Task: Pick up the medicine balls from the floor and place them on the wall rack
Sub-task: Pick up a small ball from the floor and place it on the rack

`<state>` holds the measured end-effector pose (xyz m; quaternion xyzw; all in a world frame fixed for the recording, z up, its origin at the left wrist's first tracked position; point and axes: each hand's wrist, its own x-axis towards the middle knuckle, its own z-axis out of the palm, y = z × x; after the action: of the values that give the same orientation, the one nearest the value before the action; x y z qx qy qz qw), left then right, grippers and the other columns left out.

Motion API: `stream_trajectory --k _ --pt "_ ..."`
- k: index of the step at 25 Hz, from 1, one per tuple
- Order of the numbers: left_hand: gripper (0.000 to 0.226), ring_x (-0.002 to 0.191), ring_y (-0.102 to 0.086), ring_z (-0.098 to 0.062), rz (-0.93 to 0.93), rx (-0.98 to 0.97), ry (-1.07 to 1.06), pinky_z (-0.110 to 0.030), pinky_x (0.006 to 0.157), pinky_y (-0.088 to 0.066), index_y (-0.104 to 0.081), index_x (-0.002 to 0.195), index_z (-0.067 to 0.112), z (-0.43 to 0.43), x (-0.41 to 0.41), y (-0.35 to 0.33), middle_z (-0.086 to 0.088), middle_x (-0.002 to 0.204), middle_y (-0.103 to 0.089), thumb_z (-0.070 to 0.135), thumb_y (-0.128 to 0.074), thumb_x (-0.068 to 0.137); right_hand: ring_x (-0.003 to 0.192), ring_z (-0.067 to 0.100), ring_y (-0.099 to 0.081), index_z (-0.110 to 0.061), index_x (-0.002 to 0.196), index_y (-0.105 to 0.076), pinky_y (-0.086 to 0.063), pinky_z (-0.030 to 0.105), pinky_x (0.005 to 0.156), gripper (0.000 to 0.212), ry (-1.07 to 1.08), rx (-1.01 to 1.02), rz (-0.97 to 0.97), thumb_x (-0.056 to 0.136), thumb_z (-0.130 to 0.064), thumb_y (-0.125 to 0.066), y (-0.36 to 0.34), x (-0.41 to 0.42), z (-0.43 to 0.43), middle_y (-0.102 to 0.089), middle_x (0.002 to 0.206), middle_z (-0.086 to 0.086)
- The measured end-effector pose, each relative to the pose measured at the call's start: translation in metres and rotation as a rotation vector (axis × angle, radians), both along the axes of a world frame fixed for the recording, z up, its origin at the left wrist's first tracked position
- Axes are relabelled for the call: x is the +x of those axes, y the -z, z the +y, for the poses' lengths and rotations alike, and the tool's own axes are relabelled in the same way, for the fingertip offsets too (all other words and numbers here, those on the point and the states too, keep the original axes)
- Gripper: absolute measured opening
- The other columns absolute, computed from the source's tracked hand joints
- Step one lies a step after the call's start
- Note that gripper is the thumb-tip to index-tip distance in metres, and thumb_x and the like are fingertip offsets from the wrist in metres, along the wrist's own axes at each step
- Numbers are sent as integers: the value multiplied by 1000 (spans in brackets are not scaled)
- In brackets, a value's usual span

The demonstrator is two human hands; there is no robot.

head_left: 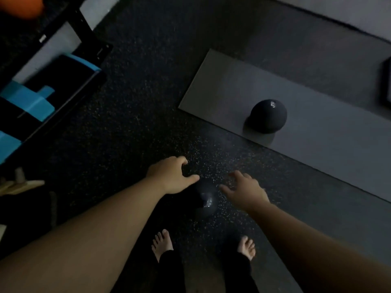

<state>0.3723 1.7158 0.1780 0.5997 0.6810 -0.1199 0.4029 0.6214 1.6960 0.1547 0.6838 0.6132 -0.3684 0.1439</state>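
Left hand [171, 176] hovering, loosely curled, holding nothing | right hand [245, 189] hovering, fingers spread, empty | near ball [206, 200] lying between them | second ball [268, 115] sitting on mat [211, 92]

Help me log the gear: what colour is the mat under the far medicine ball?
Plain dark grey; the mat shows best in the head view.

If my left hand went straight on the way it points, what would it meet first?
Probably the small dark glossy ball beneath the left hand; depth is unclear, so it might reach the speckled black floor instead.
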Motion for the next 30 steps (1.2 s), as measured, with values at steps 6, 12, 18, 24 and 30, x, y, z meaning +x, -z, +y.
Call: stream_trajectory --k 6,12,18,24,30 --pt "80 132 -58 -23 -21 -32 -192 -45 103 -53 -53 150 33 -11 18 218 5 149 -53 81 -60 87 143 37 -36 -35 157 -27 -44 60 107 87 -53 -34 16 88 -83 -45 213 -11 13 -37 161 6" --pt "86 137 -57 -27 -168 -111 -686 -37 94 -43 -51 156 29 -34 34 378 -4 157 -52 82 -59 89 144 36 -33 -41 159 -17 -46 63 103 110 -166 -4 43 69 -104 -27 355 -11 14 -33 162 3" --pt "95 143 -53 -30 -382 -313 -1065 -47 115 -45 -48 161 26 -50 38 430 -6 161 -53 83 -61 87 152 36 -23 -50 161 -9 -40 63 113 127 -19 -100 195 54 -111 -40 395 -3 0 -20 170 1" --pt "108 144 -52 -32 -453 -364 -1244 -44 102 -45 -44 164 32 -53 39 426 -6 163 -50 84 -74 74 146 27 -34 -44 160 -22 -45 54 113 134 204 -61 359 47 -104 -61 385 -21 -13 -29 160 -2" --pt "98 132 -58 -28 -455 -186 -1307 -43 97 -49 -52 157 35 -26 -19 347 -5 156 -56 82 -75 74 144 20 -35 -48 157 -26 -48 52 110 128 160 37 469 48 -99 -68 316 -80 28 -31 155 -12"
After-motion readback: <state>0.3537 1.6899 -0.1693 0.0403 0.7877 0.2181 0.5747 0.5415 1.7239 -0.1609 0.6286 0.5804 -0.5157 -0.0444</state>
